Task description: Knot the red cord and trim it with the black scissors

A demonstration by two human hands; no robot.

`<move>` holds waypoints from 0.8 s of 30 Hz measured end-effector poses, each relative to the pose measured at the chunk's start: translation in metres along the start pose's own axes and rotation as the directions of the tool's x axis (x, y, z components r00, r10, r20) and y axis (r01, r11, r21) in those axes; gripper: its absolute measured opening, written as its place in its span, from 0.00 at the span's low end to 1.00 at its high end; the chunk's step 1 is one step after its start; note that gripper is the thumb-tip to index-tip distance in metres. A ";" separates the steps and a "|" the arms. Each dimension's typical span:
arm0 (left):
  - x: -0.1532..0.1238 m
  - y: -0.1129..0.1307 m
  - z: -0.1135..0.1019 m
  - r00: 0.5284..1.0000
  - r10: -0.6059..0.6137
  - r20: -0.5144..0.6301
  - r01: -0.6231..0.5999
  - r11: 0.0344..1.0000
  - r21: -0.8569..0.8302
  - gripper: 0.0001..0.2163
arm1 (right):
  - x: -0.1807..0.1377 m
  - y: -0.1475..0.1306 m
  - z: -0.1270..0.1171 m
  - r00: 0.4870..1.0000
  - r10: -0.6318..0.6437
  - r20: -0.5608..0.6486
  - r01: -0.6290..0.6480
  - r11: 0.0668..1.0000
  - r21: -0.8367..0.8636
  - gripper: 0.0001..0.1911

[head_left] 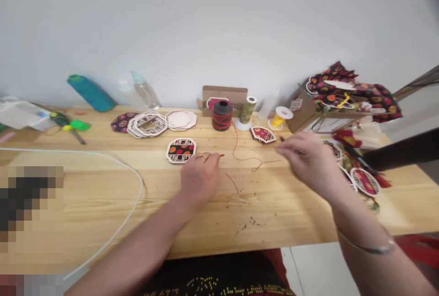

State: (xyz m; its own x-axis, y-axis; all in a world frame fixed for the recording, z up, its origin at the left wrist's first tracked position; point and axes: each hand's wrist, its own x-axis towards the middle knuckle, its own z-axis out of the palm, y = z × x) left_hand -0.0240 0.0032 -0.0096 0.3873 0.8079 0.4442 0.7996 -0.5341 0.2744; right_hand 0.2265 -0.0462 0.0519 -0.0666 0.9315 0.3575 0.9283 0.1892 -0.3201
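My left hand [200,175] rests on the wooden table [103,195] with its fingers pinched on the end of a red thread [244,157]. That thread runs in loops up to a dark spool wound with red thread [222,115]. My right hand [308,159] hovers to the right, fingers closed round a thin dark tool that is blurred. A round wooden lattice piece with patterned fabric [181,150] lies just left of my left hand. A fan-shaped fabric piece [263,134] lies near my right hand.
Stacked lattice discs [149,124], a green-gold spool [247,111], a yellow spool [281,118], a cardboard box with patterned fabric [318,113], finished pieces [363,179], scissors [68,127], a teal bottle [91,93], a clear bottle [144,90] and a white cable [130,172] share the table.
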 end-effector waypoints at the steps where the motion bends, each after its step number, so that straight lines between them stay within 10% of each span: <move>1: 0.001 -0.001 -0.001 0.999 0.035 -0.029 -0.033 0.997 0.063 0.11 | -0.002 0.000 0.005 0.998 0.010 0.054 -0.006 0.997 -0.077 0.08; 6: 0.005 -0.007 -0.004 0.997 0.020 -0.078 -0.002 0.973 0.229 0.13 | -0.008 0.007 0.030 0.970 0.068 0.235 0.031 0.919 -0.392 0.08; 15: 0.000 -0.007 0.004 0.997 -0.055 0.046 0.044 0.976 0.213 0.15 | -0.005 0.010 0.043 0.945 0.073 0.320 0.086 0.886 -0.456 0.09; 20: -0.001 -0.005 0.004 0.996 0.040 -0.083 -0.028 0.989 0.145 0.18 | -0.002 0.014 0.037 0.971 0.163 0.176 -0.167 0.986 0.006 0.08; 24: -0.004 0.001 0.002 0.972 0.167 -0.162 -0.161 0.986 0.052 0.18 | 0.018 0.004 0.013 0.909 0.361 0.209 -0.413 0.705 0.577 0.10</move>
State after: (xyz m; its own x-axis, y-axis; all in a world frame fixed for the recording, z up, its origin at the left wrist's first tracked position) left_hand -0.0235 0.0002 -0.0129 0.4360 0.6558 0.6163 0.7499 -0.6434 0.1542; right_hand 0.2248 -0.0245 0.0458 0.1984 0.9798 0.0261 0.4706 -0.0719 -0.8794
